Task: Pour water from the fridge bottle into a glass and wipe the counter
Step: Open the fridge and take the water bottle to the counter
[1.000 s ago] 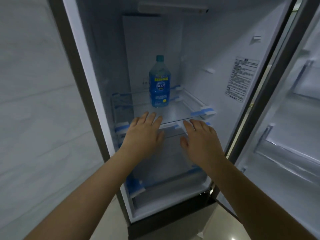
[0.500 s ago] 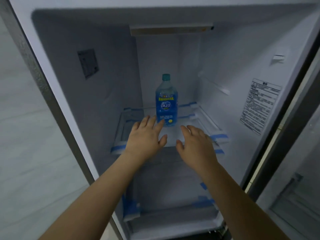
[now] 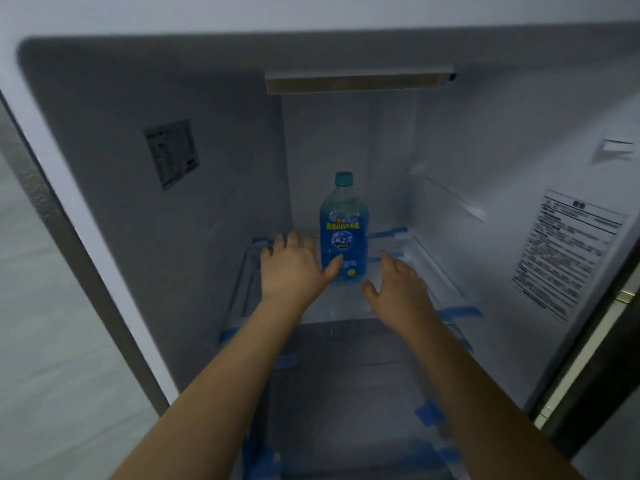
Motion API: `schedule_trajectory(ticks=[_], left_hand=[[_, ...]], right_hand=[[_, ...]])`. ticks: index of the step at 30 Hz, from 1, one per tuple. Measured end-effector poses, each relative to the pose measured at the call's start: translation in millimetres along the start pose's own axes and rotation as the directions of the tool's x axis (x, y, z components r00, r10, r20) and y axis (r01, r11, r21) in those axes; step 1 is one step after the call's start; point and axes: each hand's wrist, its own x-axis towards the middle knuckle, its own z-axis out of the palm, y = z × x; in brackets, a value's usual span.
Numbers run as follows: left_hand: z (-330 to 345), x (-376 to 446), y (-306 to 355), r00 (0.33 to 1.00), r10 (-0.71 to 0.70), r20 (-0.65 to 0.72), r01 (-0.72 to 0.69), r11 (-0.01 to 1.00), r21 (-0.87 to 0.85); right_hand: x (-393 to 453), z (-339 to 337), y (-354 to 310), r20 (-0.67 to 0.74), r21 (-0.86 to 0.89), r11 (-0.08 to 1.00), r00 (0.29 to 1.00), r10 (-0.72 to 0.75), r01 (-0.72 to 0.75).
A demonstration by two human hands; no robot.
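Both hands spread and holding nothing, left hand [image 3: 291,268] and right hand [image 3: 398,285] flanking the upright bottle [image 3: 344,226] on the fridge shelf [image 3: 433,271].

— What's moved since a second ago?
— I've leaned in; the fridge interior [image 3: 214,209] fills my view and the open door has slid out of sight. Both hands went deeper over the shelf [image 3: 349,306].
— How near the bottle [image 3: 344,230]?
— Left hand [image 3: 294,268] is beside it, thumb at its base; right hand [image 3: 398,285] just short, fingers straight.
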Motion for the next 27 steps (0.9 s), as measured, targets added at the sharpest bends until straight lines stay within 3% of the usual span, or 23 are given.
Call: schedule_trajectory(ticks=[5,6,8,10,13,19,27], left_hand=[[14.9,34.0,5.1,0.993,-0.076,0.085,0.1,0.935,-0.34],[15.7,38.8,7.1,0.989,-0.086,0.121,0.134,0.867,-0.48],[17.8,46.4,12.2,0.982,-0.076,0.174,0.183,0.63,-0.755],[24.3,55.9,15.0,0.982,-0.035,0.185,0.179,0.478,-0.86],[41.4,72.2,14.3,0.962,0.016,0.271,0.253,0.311,-0.916],[44.2,82.9,12.0,0.958,0.091,0.273,0.257,0.162,-0.953],[30.9,75.4,20.5,0.968,-0.013,0.249,0.249,0.135,-0.959]], right_hand=[[30.2,9.2,-1.1,0.035,0.226,0.974,0.999,0.012,-0.02],[35.1,10.3,-1.4,0.046,0.294,0.955,0.999,0.024,-0.037],[40.1,10.9,-2.6,0.081,0.442,0.894,0.996,0.047,-0.078],[43.3,10.9,-3.7,0.118,0.525,0.846,0.992,0.036,-0.093],[49.6,12.8,-6.5,0.155,0.555,0.824,0.987,0.03,-0.112],[54.4,25.6,-8.2,0.158,0.554,0.829,0.987,-0.021,-0.071],[48.9,29.5,1.3,0.054,0.656,0.748,0.995,0.085,-0.099]])
